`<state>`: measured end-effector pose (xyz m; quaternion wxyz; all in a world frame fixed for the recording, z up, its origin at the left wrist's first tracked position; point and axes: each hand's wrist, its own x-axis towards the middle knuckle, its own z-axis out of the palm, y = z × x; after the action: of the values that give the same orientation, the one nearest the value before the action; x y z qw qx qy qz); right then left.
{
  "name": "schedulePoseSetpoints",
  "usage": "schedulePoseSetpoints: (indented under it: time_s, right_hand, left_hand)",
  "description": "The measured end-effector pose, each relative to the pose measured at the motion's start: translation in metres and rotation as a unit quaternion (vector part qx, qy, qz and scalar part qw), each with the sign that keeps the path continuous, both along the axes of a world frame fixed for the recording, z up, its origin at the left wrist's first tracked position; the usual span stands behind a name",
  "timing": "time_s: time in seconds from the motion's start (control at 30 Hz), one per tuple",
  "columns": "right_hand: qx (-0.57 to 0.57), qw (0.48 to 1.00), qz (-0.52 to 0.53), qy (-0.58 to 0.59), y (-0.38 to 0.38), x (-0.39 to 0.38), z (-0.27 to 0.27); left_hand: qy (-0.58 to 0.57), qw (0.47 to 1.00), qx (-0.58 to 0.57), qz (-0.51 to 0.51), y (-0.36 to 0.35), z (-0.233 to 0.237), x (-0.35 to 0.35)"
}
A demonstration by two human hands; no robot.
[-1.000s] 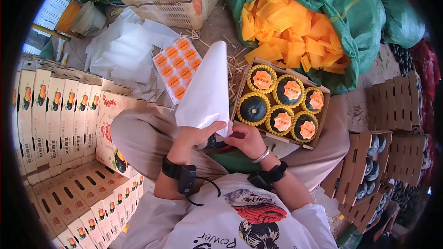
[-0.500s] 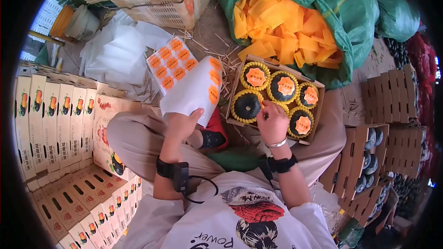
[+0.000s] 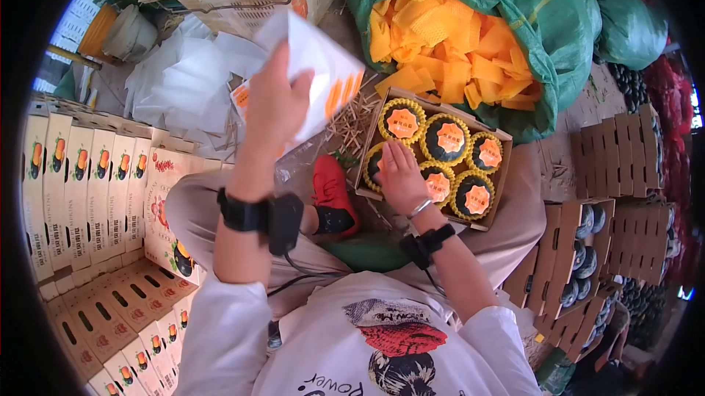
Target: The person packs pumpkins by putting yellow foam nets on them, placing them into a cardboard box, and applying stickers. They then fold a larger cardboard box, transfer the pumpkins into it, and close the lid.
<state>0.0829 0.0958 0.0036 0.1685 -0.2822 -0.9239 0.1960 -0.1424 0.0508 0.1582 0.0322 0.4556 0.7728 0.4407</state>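
Observation:
My left hand (image 3: 277, 106) grips a white sheet of orange stickers (image 3: 316, 65), lifted and slightly blurred by motion. A second sticker sheet (image 3: 240, 97) lies partly hidden below it. My right hand (image 3: 404, 179) rests with fingers stretched out on a dark green pumpkin (image 3: 372, 163) at the near left of an open cardboard box (image 3: 502, 184). The fingers cover most of that pumpkin, so any sticker on it is hard to make out. Several other pumpkins (image 3: 449, 138) in yellow foam nets sit in the box, each with an orange sticker on top.
A green sack (image 3: 565, 36) full of yellow foam nets (image 3: 448, 29) stands behind the box. White paper sheets (image 3: 176, 76) lie at the left. Printed cartons (image 3: 92, 183) are stacked on the left, and boxes of pumpkins (image 3: 576, 249) on the right. A red shoe (image 3: 332, 194) is between my hands.
My left hand has raised the sticker sheet up and away from my lap. My right hand has moved left onto the near-left pumpkin, and the front-middle pumpkin's sticker now shows.

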Motion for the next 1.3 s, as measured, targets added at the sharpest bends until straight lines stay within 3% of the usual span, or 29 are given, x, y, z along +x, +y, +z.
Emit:
schedulePoseSetpoints:
  time_s: [0.03,0.07,0.13,0.23,0.3,0.4,0.47,0.6,0.7,0.77,0.8,0.87,0.93,1.0,1.03,1.1,1.17,1.27,1.3]
  right_hand:
    - [0.035,0.999,-0.009,-0.016,-0.002,-0.004,0.003]
    - [-0.002,0.992,0.011,-0.124,0.0,-0.003,0.001]
    - [0.01,0.991,0.02,-0.134,0.0,-0.001,0.004]
    - [0.003,0.976,0.033,-0.216,0.001,-0.002,0.014]
    - [0.028,0.966,0.067,-0.247,0.005,0.004,0.018]
    - [0.013,0.98,0.065,-0.186,0.007,0.007,0.011]
    - [0.022,0.983,0.046,-0.175,0.003,0.011,0.007]
    - [0.05,0.985,0.039,-0.16,-0.002,0.005,0.016]
    - [0.031,0.981,0.047,-0.183,-0.001,0.006,0.015]
    - [0.034,0.982,0.035,-0.185,-0.006,0.013,0.021]
    - [0.035,0.982,0.028,-0.185,-0.008,0.014,0.03]
    - [0.003,0.999,0.001,-0.047,-0.015,0.024,0.068]
    - [-0.084,0.994,-0.013,0.07,-0.023,0.044,0.072]
    - [-0.182,0.976,-0.038,0.112,-0.024,0.066,0.076]
    - [-0.2,0.97,-0.068,0.121,-0.025,0.071,0.088]
    - [-0.229,0.955,-0.106,0.156,-0.025,0.074,0.104]
    - [-0.248,0.94,-0.122,0.198,-0.024,0.077,0.112]
    - [-0.227,0.947,-0.097,0.206,-0.022,0.083,0.103]
    - [-0.218,0.951,-0.089,0.199,-0.021,0.086,0.096]
  left_hand:
    - [-0.043,0.998,0.04,-0.015,0.01,0.004,-0.014]
    - [-0.173,0.98,0.085,-0.038,0.016,-0.004,-0.027]
    - [-0.393,0.902,0.173,-0.05,0.022,-0.048,-0.041]
    - [-0.627,0.733,0.252,0.075,0.016,-0.15,-0.046]
    - [-0.736,0.637,0.226,0.052,-0.015,-0.253,-0.064]
    - [-0.756,0.615,0.218,0.045,-0.046,-0.314,-0.085]
    - [-0.714,0.646,0.232,0.14,-0.038,-0.345,-0.086]
    - [-0.58,0.784,-0.036,0.218,-0.051,-0.427,-0.102]
    - [-0.52,0.794,-0.207,0.238,-0.051,-0.365,-0.085]
    - [-0.523,0.806,-0.203,0.189,-0.045,-0.292,-0.074]
    - [-0.578,0.792,-0.14,0.139,-0.04,-0.232,-0.059]
    - [-0.395,0.913,-0.093,0.022,-0.014,-0.146,-0.055]
    - [-0.332,0.935,0.042,-0.116,0.02,-0.043,-0.047]
    - [-0.126,0.977,0.041,-0.17,0.055,0.063,-0.034]
    - [0.03,0.992,0.048,-0.114,0.074,0.109,-0.029]
    - [0.126,0.99,0.051,-0.028,0.127,0.184,-0.04]
    - [0.224,0.97,0.075,0.057,0.186,0.215,-0.064]
    - [0.34,0.912,-0.218,0.079,0.244,0.182,-0.107]
    - [0.351,0.906,-0.209,0.108,0.25,0.177,-0.105]
